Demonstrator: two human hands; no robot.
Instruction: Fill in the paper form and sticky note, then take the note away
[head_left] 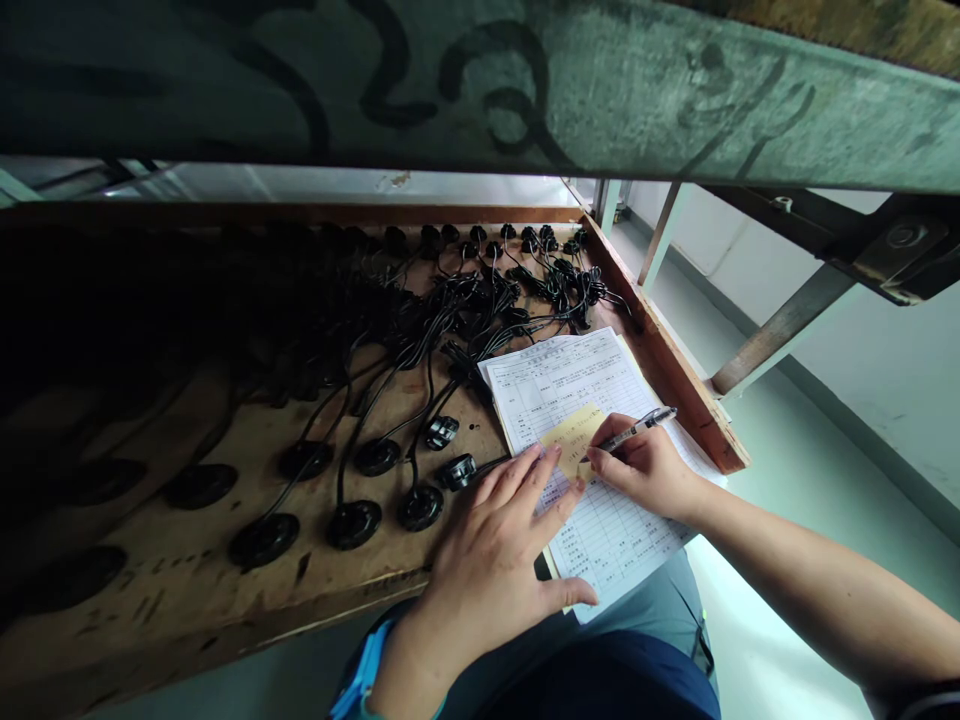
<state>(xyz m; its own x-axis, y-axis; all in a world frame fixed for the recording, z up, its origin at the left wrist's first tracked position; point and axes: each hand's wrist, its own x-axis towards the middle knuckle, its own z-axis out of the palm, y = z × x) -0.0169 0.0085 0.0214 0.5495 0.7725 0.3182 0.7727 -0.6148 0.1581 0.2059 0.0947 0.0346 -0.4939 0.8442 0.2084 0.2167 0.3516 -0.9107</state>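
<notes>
My right hand (646, 467) is closed around a pen (636, 429), its tip on a yellow sticky note (571, 438). The note lies on a stack of printed forms (592, 400) at the right end of a wooden tray (667, 360). My left hand (495, 545) lies flat with fingers spread, pressing the forms down just left of the note. A blue band sits on my left wrist.
Many black round parts with black cables (420, 400) cover the tray's plywood bottom, some in rows near the front edge. A green metal beam (480, 90) runs overhead. A metal frame leg (780, 325) and pale floor lie to the right.
</notes>
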